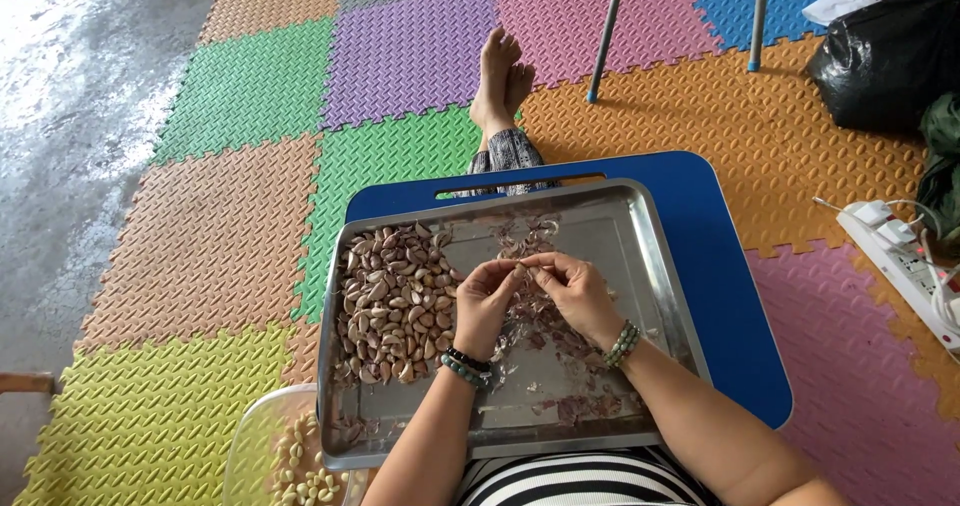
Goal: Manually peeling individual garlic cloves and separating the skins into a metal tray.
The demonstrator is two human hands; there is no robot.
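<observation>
Pinching one garlic clove (pixel 522 264) between left hand (pixel 484 304) and right hand (pixel 575 291), both closed on it, above steel tray (pixel 655 256), unpeeled cloves (pixel 390 301) heaped left.

one tray (pixel 655 266), two hands (pixel 485 301), two bracelets (pixel 622 344)

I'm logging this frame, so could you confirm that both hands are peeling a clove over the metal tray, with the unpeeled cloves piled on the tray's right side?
Not quite: the head view shows the unpeeled cloves piled on the left side of the metal tray, not the right. The rest holds: the left hand and right hand meet over the tray on a clove.
</observation>
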